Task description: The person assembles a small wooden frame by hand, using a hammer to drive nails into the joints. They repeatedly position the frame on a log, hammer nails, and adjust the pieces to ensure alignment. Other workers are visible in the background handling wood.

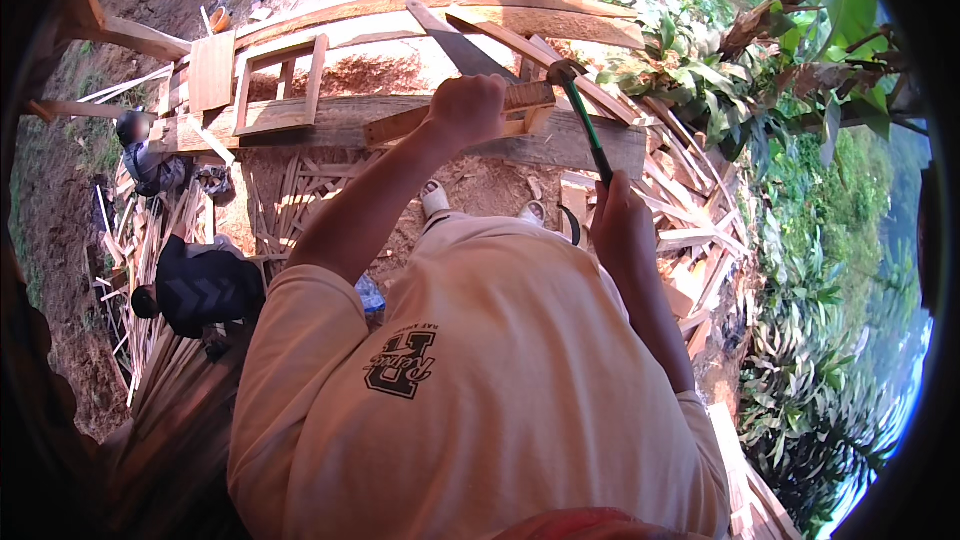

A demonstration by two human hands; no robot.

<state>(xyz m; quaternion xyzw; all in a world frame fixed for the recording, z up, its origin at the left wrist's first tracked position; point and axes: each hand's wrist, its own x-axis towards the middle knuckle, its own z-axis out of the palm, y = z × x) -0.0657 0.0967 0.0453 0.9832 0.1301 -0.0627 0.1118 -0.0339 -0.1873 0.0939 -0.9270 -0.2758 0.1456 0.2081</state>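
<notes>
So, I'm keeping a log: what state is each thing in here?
Left hand: closed on wooden workpiece
Right hand: closed around hammer
Wooden workpiece: gripped near its middle
Hammer: head beside workpiece's right end, contact unclear
Handsaw: beyond left hand, handle not visible
Square frame: assembled, open-centred
Wood strips: heaped on the ground

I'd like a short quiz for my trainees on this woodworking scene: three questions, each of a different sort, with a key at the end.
1. Multiple choice: what does the person's right hand hold?
a) a paintbrush
b) a hammer
c) a pair of pliers

2. True or false: the person's left hand is on a wooden piece.

3. Fill the gap: the co-worker in a dark top with pale chevrons is on the person's ____ side.

Key: 1. b; 2. true; 3. left
</notes>
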